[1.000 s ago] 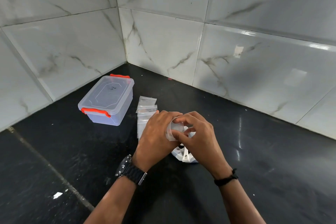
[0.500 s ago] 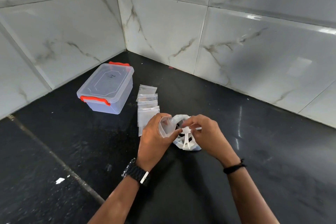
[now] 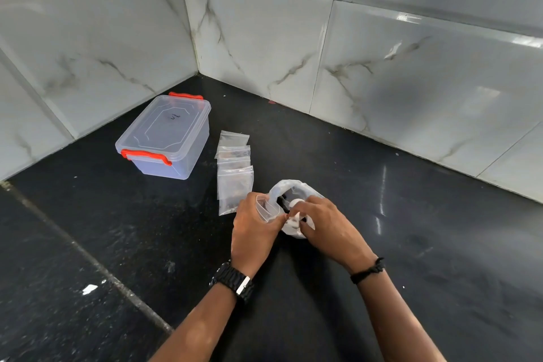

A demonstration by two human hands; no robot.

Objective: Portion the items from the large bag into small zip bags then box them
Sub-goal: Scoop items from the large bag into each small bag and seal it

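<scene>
Clear plastic box (image 3: 167,138), red latches, lid shut, contents not discernible; stands on black tabletop (image 3: 440,244) near the tiled corner. Row of small zip bags (image 3: 234,170), overlapping, beside the box, dark bits inside. Large bag (image 3: 296,189), translucent white, mouth open, dark and white items within. Left hand (image 3: 252,229) grips one open small zip bag (image 3: 266,210) by the large bag's mouth. Right hand (image 3: 326,223) fingers curled, pinching a small white item (image 3: 293,219) at that bag's opening
</scene>
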